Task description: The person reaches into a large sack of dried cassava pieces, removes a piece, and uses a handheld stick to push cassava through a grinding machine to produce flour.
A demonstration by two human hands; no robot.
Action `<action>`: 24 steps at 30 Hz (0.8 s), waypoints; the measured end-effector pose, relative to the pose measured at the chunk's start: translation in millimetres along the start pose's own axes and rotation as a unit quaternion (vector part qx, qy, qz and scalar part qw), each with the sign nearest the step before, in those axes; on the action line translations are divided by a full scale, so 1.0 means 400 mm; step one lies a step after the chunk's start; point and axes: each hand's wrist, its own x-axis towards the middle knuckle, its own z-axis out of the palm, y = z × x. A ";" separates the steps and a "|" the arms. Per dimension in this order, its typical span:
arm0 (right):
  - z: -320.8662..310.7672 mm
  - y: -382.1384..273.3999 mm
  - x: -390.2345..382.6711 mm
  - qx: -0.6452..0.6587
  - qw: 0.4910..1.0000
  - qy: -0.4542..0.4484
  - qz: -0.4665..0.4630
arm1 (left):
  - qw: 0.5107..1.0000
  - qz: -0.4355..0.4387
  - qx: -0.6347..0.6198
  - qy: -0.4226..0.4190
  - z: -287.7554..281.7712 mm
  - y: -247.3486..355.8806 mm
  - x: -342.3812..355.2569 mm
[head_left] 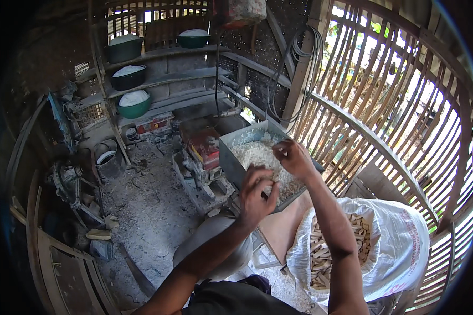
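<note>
A grey metal hopper holds white grated or flaky material. My left hand is at its near edge with fingers bent and apart, apparently holding nothing. My right hand is over the material at the right side, its fingers curled; anything inside them is hidden. Left of the hopper is a red, dusty machine. A tan board lies below the hopper. At lower right, an open white sack holds several pale cut pieces.
Wooden shelves carry several basins of white material. Cables hang beside a slatted wall. A metal bucket and machinery stand at left. A pale bulging sack sits below my left arm on the dusty floor.
</note>
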 end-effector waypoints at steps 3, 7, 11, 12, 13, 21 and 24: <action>0.038 0.064 0.125 -0.022 0.993 -0.112 0.011 | 0.999 0.029 0.003 0.036 0.028 0.000 -0.036; 0.183 0.154 0.230 -0.113 0.967 -0.221 -0.065 | 0.999 0.033 0.006 0.033 0.044 0.003 -0.039; 0.188 0.108 0.216 -0.160 0.916 -0.344 -0.133 | 0.998 0.046 0.027 0.040 0.031 -0.006 -0.039; 0.177 0.110 0.225 -0.173 0.882 -0.400 -0.179 | 0.998 0.043 0.030 0.046 0.029 -0.011 -0.038; 0.177 0.107 0.233 -0.185 0.843 -0.454 -0.223 | 0.997 0.042 0.037 0.045 0.023 -0.015 -0.041; 0.225 -0.016 0.204 -0.069 0.914 -0.274 -0.293 | 0.997 0.043 0.042 0.039 0.031 -0.014 -0.040; 0.128 -0.030 0.190 -0.137 0.872 -0.405 -0.238 | 0.997 0.049 0.059 0.029 0.007 -0.014 -0.029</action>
